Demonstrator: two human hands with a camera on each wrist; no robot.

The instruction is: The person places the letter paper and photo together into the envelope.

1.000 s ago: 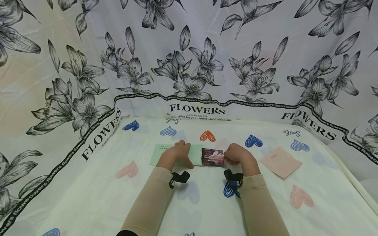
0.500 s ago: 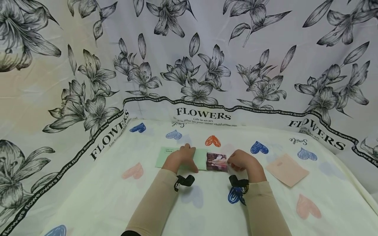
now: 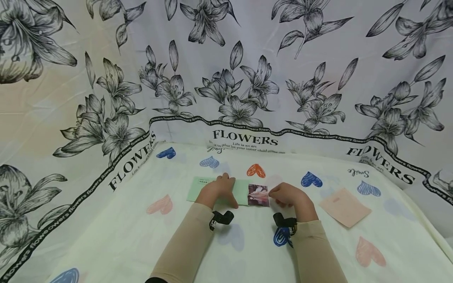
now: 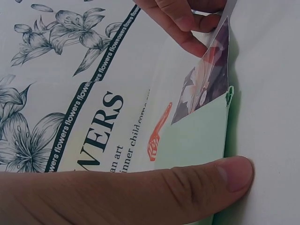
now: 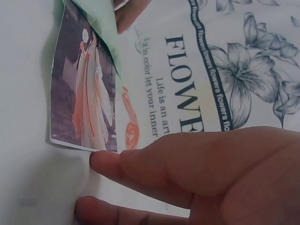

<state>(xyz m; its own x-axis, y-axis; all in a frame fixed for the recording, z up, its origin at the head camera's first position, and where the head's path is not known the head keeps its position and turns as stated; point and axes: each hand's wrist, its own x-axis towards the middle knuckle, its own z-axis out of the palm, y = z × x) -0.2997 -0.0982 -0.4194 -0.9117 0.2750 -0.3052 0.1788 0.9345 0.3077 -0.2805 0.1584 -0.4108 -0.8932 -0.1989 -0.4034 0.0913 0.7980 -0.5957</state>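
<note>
A pale green envelope [image 3: 242,192] lies flat across the bedspread, printed at its upper left corner. Out of its right end sticks a glossy photo card [image 3: 258,195] of a figure in a long flowing robe; the rest of the card is hidden inside. My left hand [image 3: 220,189] holds the envelope across its width, thumb [image 4: 236,173] at the near edge and fingers towards the far one. My right hand [image 3: 291,196] has thumb and index finger together at the card's outer end; in the right wrist view the fingertips [image 5: 101,160] meet its corner.
A pinkish-beige square of paper [image 3: 345,208] lies to the right of my right hand. The cream cloth [image 3: 116,239] bears printed hearts. Behind it rises a white curtain [image 3: 198,129] with black lilies and lettering.
The photo card has slid left into the green envelope, so less of it shows. My right hand has moved left with it. The left hand keeps its place on the envelope.
</note>
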